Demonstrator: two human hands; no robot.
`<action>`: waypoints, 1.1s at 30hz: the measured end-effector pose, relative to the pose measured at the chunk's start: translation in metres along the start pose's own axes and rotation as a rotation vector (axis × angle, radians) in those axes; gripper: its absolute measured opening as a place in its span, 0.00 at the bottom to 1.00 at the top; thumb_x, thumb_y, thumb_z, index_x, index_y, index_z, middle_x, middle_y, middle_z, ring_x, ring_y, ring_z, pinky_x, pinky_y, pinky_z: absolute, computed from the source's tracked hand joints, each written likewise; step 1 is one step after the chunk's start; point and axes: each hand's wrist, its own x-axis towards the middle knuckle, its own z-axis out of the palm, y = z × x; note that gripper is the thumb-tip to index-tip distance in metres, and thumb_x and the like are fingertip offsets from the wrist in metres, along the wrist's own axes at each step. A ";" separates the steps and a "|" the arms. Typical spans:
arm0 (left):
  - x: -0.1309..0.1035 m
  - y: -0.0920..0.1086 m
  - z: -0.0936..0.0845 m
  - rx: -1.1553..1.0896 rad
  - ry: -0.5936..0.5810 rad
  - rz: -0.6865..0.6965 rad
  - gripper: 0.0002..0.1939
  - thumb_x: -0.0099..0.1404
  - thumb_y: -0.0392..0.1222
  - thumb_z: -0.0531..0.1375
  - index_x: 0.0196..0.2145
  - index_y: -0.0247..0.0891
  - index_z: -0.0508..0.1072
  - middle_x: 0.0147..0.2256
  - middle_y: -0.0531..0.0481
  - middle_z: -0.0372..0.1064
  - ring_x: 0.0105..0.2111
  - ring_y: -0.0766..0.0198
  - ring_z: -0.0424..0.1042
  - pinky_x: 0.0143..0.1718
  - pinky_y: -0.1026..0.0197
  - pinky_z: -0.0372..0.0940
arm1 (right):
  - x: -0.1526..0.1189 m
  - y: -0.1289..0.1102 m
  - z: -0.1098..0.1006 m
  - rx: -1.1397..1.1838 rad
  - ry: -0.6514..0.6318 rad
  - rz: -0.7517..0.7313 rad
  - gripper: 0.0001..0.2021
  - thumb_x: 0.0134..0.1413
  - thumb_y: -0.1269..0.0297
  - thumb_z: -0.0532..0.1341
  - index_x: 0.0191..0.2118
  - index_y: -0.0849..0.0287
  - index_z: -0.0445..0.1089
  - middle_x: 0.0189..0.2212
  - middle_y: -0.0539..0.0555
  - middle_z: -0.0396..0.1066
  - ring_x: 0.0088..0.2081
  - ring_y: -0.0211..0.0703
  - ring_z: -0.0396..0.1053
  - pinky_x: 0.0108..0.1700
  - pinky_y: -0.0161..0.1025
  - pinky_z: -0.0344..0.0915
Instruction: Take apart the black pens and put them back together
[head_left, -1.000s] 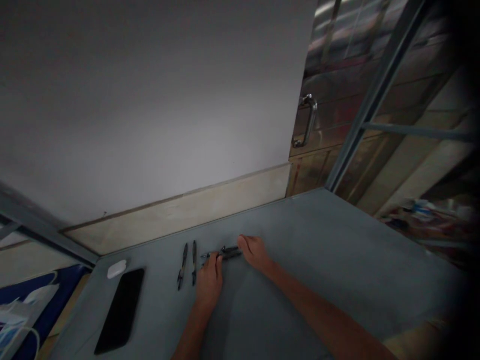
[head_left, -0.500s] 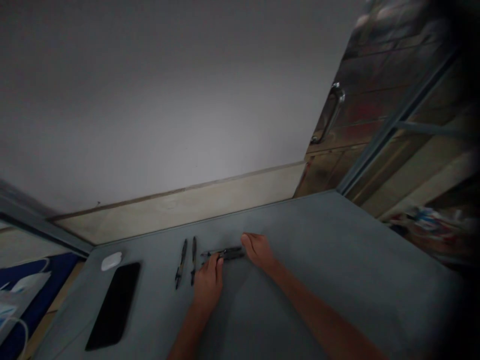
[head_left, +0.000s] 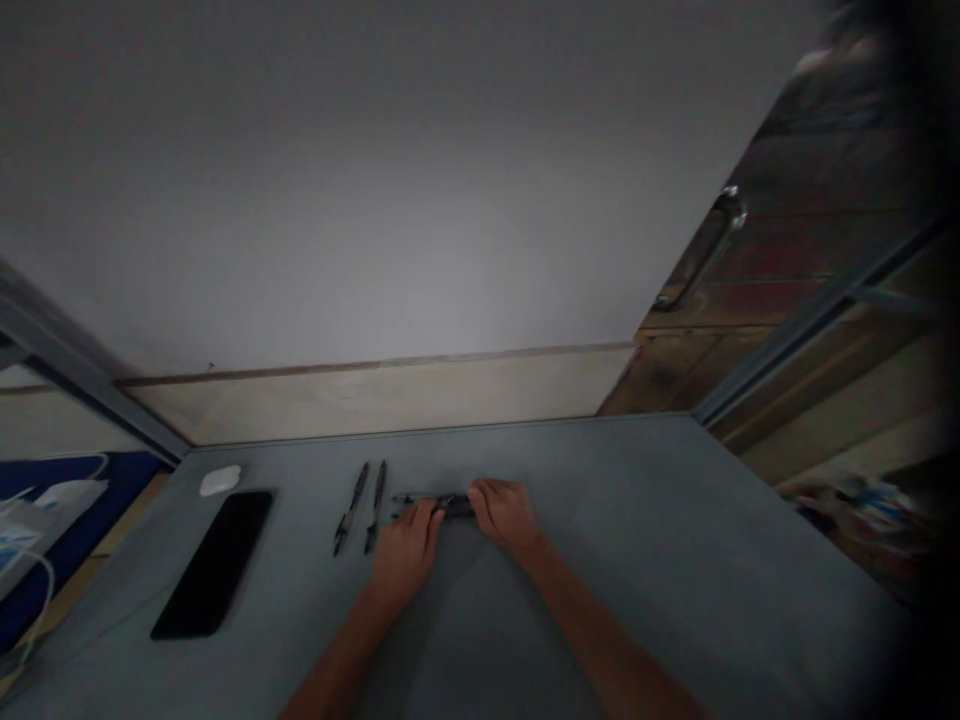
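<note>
The step in hand seems to be two-handed handling of the dark pens (head_left: pixel 459 506), which lie crosswise on the table (head_left: pixel 675 560) between the hands; there look to be two, side by side, though the dim light leaves the count unsure. The left hand (head_left: pixel 406 548) has its fingers closed on them partway along, with thin tips showing past it on the left. The right hand (head_left: pixel 508 515) is curled shut at their other end; its fingertips are partly hidden, and how firm either grip is I cannot tell. I judge that the next move calls for both hands acting together with a light pinch, as slim barrels could roll or slip apart.

Just left of the left hand, an inner pen (head_left: pixel 376 508) and an outer pen (head_left: pixel 351 510) lie roughly parallel, pointing toward the wall (head_left: pixel 375 250); the inner one leaves that hand little room leftward. Farther left are a phone (head_left: pixel 214 565) and a white case (head_left: pixel 220 480), both well apart from the hands
</note>
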 end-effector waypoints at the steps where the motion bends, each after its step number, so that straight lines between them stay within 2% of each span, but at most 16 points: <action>1: 0.000 0.001 0.000 0.009 -0.008 0.014 0.12 0.73 0.42 0.47 0.44 0.41 0.70 0.36 0.46 0.77 0.33 0.58 0.77 0.31 0.59 0.69 | 0.000 0.001 0.000 -0.008 0.003 -0.003 0.21 0.68 0.64 0.44 0.28 0.62 0.69 0.21 0.55 0.71 0.24 0.39 0.67 0.31 0.37 0.53; 9: -0.002 -0.001 0.003 0.049 0.015 0.047 0.14 0.73 0.43 0.47 0.45 0.38 0.70 0.35 0.46 0.77 0.32 0.60 0.77 0.33 0.60 0.69 | -0.003 0.005 0.001 -0.044 0.065 0.058 0.24 0.69 0.62 0.42 0.28 0.62 0.69 0.22 0.56 0.72 0.24 0.39 0.68 0.30 0.36 0.53; 14: -0.002 -0.001 -0.003 -0.028 -0.007 0.015 0.12 0.72 0.44 0.48 0.45 0.44 0.71 0.35 0.49 0.77 0.32 0.60 0.77 0.31 0.60 0.68 | -0.003 -0.006 0.003 0.024 0.092 0.095 0.25 0.70 0.61 0.39 0.29 0.60 0.69 0.20 0.54 0.72 0.23 0.39 0.68 0.29 0.35 0.54; 17: -0.002 -0.001 -0.005 -0.021 -0.049 -0.010 0.13 0.73 0.44 0.47 0.45 0.43 0.70 0.33 0.48 0.77 0.30 0.60 0.76 0.30 0.61 0.67 | -0.003 -0.015 0.001 0.101 0.094 0.083 0.24 0.70 0.60 0.41 0.30 0.60 0.69 0.21 0.56 0.73 0.23 0.40 0.70 0.29 0.35 0.55; 21: -0.003 0.000 -0.005 -0.044 -0.048 -0.007 0.13 0.73 0.43 0.47 0.45 0.41 0.70 0.33 0.48 0.76 0.30 0.61 0.76 0.30 0.62 0.67 | -0.006 -0.026 -0.005 0.191 0.019 0.104 0.19 0.70 0.60 0.44 0.36 0.60 0.68 0.24 0.54 0.74 0.24 0.39 0.70 0.29 0.34 0.55; 24: -0.004 0.001 -0.008 -0.075 -0.074 0.040 0.14 0.73 0.43 0.47 0.48 0.41 0.69 0.38 0.47 0.76 0.34 0.62 0.76 0.33 0.62 0.68 | -0.006 -0.033 -0.011 0.247 -0.060 0.115 0.13 0.68 0.59 0.48 0.42 0.59 0.66 0.25 0.51 0.73 0.24 0.39 0.70 0.29 0.33 0.56; 28: -0.005 0.002 -0.014 -0.067 -0.087 0.095 0.15 0.73 0.44 0.48 0.49 0.42 0.70 0.41 0.47 0.75 0.36 0.62 0.76 0.36 0.62 0.69 | -0.002 -0.039 -0.017 0.292 -0.138 0.061 0.11 0.68 0.62 0.48 0.39 0.58 0.66 0.27 0.51 0.72 0.27 0.40 0.70 0.30 0.34 0.56; 33: -0.004 0.002 -0.020 0.018 -0.092 0.104 0.14 0.73 0.44 0.48 0.46 0.42 0.71 0.39 0.49 0.76 0.33 0.62 0.76 0.33 0.62 0.68 | 0.001 -0.040 -0.027 0.386 -0.135 0.018 0.08 0.66 0.63 0.52 0.36 0.57 0.66 0.30 0.53 0.71 0.31 0.40 0.67 0.34 0.34 0.59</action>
